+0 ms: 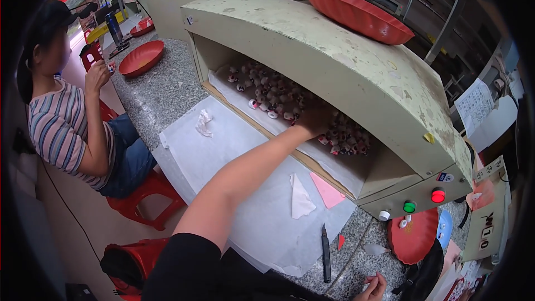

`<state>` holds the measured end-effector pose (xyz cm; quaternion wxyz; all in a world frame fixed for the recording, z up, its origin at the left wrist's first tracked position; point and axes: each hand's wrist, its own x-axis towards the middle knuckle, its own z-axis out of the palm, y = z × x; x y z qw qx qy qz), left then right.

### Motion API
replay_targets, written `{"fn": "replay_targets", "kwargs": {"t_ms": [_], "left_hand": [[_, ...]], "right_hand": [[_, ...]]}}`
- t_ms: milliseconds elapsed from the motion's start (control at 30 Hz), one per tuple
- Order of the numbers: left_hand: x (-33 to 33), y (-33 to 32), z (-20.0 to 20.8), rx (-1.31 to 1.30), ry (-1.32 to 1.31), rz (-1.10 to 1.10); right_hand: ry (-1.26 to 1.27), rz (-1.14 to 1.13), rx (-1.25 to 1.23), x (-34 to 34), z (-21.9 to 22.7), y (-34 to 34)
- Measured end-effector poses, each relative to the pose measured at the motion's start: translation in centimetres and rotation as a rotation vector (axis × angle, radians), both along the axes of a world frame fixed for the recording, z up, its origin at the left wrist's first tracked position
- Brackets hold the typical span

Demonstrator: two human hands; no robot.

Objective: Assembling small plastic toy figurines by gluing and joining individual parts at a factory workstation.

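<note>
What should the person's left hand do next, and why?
Probably ease the left hand slowly back out through the opening of the cream box. Small round pieces crowd it on both sides, so a quick sweep might scatter some. The hand is in shade, so whether it grips one can't be told.

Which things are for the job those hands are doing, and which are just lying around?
Seem part of the job:
left hand, reaching in
small white-and-pink pieces there
cream metal cabinet holding them

Probably just lying about:
black utility knife
crumpled white tissue
pink paper scrap
</note>
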<state>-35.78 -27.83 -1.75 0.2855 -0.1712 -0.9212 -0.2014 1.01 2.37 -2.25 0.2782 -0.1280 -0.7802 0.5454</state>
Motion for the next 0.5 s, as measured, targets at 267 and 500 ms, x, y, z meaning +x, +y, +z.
{"fn": "replay_targets", "kwargs": {"t_ms": [267, 500], "left_hand": [[-2.8, -9.8, -1.3, -0.103, -0.046, 0.237], [-2.8, -10.3, 0.8, 0.090, -0.329, 0.287]], "right_hand": [[-0.012, -0.025, 0.165, -0.5, 0.3, -0.4], [-0.065, -0.105, -0.015, -0.7, -0.3, 0.0]]}}
